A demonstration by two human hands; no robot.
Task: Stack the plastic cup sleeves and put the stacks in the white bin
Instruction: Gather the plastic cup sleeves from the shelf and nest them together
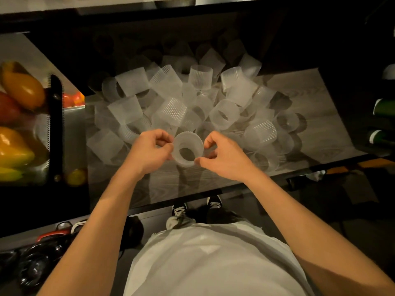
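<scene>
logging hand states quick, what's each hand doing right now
left hand: closed, pinching the cup sleeve at its left side.
right hand: closed, pinching the same cup sleeve's right side.

This is a dim back room used for work and storage. It seems tied to food or drink service, though its exact kind cannot be told. A grey wood-grain surface point(299, 97) carries a loose heap of translucent ribbed plastic cup sleeves point(175, 107). To its left, a perforated metal basket with a black frame point(56, 124) holds glossy yellow, orange and red peppers point(23, 88). Dark green cylinders point(384, 106) lie at the right edge. On the grey floor point(320, 210) at lower left sit shiny black rounded objects point(36, 268), too blurred to name.
</scene>
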